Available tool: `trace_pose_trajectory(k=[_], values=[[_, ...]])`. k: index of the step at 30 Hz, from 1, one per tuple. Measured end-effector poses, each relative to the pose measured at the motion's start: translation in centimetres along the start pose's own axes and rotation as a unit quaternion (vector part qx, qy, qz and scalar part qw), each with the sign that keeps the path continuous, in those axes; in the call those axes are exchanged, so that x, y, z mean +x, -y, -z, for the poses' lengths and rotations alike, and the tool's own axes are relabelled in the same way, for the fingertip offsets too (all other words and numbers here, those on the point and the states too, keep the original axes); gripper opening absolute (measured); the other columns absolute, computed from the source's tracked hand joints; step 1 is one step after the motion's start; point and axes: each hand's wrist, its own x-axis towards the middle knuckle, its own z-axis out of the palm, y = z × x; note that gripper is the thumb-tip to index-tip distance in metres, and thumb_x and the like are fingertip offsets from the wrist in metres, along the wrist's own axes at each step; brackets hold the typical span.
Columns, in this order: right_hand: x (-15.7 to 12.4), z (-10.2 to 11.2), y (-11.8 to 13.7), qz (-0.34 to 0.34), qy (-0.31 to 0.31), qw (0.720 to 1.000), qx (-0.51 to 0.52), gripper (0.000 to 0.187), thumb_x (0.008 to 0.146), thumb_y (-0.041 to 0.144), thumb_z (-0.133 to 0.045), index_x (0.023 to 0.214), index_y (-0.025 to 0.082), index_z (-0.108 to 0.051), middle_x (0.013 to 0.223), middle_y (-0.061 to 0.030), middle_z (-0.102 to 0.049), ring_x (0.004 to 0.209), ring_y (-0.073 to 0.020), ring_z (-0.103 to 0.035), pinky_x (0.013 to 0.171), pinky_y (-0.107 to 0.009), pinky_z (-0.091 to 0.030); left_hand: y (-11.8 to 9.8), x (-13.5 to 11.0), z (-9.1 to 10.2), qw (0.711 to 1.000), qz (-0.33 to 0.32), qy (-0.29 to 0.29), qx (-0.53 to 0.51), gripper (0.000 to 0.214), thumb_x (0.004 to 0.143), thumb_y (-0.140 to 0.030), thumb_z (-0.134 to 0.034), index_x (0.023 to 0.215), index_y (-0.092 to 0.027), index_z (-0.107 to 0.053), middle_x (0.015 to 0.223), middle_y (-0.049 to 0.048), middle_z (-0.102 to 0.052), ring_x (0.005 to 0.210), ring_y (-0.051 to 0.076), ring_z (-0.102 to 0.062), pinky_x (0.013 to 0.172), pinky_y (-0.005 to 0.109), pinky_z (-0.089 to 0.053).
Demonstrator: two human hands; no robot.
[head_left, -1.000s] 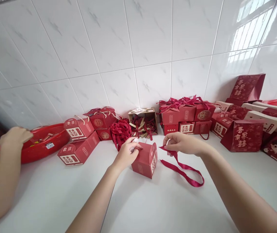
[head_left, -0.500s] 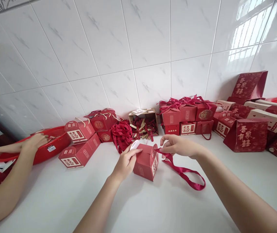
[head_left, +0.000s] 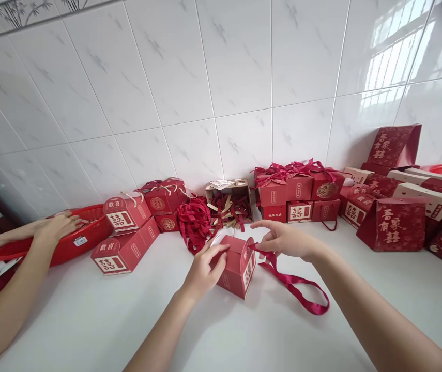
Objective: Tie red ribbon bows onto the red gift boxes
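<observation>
A small red gift box [head_left: 235,269] with a rounded top flap stands tilted toward me on the white surface. My left hand [head_left: 206,267] grips its left side, thumb on top and fingers around the far edge. A dark red satin ribbon [head_left: 302,297] comes out at the box's right flap and ends in a loose loop on the surface. To the right of the box, my right hand [head_left: 283,240] has the ribbon between thumb and lower fingers, its index finger stretched out to the left. Part of that grip is hidden.
Behind lie a ribbon bundle [head_left: 194,222] and a carton [head_left: 228,204] of ribbon pieces. Ribboned boxes [head_left: 298,186] are stacked against the tiled wall. More boxes stand left [head_left: 123,250] and right [head_left: 393,225]. At far left another person's hands reach into a red basket [head_left: 92,235].
My right index finger has stretched out away from the thumb. My left hand stays on the box. The view has tipped slightly upward. The other person's hand lies flatter over the basket.
</observation>
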Motion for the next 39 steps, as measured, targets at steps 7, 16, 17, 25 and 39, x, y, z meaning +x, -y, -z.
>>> trace_pose_trajectory(k=[7, 16, 17, 25, 39], values=[[0.0, 0.0, -0.1, 0.0, -0.003, 1.0, 0.014, 0.051, 0.078, 0.027, -0.068, 0.125, 0.021, -0.049, 0.064, 0.004, -0.056, 0.06, -0.0113, -0.051, 0.056, -0.024, -0.041, -0.1, -0.1, -0.1, 1.0, -0.01, -0.012, -0.005, 0.026, 0.089, -0.025, -0.049, 0.106, -0.023, -0.068, 0.113, 0.0081, -0.068, 0.109, 0.023, -0.062, 0.094, 0.039, -0.051], [-0.6, -0.2, 0.6, -0.005, 0.007, 0.999, 0.035, 0.051, 0.077, 0.028, -0.069, 0.124, 0.02, -0.05, 0.068, 0.0026, -0.059, 0.063, -0.0117, -0.051, 0.06, -0.026, -0.043, 0.0, -0.2, -0.5, 1.0, 0.001, -0.016, -0.018, 0.027, 0.089, -0.023, -0.048, 0.106, -0.023, -0.068, 0.11, 0.0083, -0.069, 0.105, 0.023, -0.063, 0.092, 0.039, -0.052], [-0.7, -0.2, 0.7, -0.005, 0.007, 0.999, 0.037, 0.051, 0.077, 0.028, -0.07, 0.124, 0.02, -0.05, 0.068, 0.0025, -0.06, 0.063, -0.0118, -0.052, 0.06, -0.026, -0.043, 0.0, -0.2, -0.5, 1.0, 0.001, -0.017, -0.018, 0.027, 0.088, -0.023, -0.048, 0.106, -0.023, -0.068, 0.109, 0.0082, -0.069, 0.105, 0.023, -0.063, 0.092, 0.039, -0.052], [-0.8, -0.5, 1.2, 0.006, 0.014, 0.999, 0.046, 0.05, 0.076, 0.029, -0.071, 0.121, 0.021, -0.053, 0.063, 0.0051, -0.056, 0.061, -0.0115, -0.05, 0.06, -0.025, -0.041, 0.1, -0.2, -0.6, 1.0, 0.001, -0.021, -0.018, 0.027, 0.089, -0.024, -0.048, 0.106, -0.024, -0.068, 0.111, 0.0083, -0.068, 0.105, 0.023, -0.063, 0.092, 0.041, -0.052], [-0.5, -0.7, 0.8, -0.007, 0.007, 1.0, 0.022, 0.049, 0.078, 0.029, -0.068, 0.123, 0.019, -0.051, 0.064, 0.0037, -0.057, 0.061, -0.0115, -0.049, 0.06, -0.026, -0.04, 0.1, -0.3, -0.8, 0.999, -0.007, -0.022, -0.029, 0.027, 0.089, -0.023, -0.047, 0.106, -0.023, -0.068, 0.113, 0.0083, -0.067, 0.107, 0.022, -0.063, 0.094, 0.038, -0.051]])
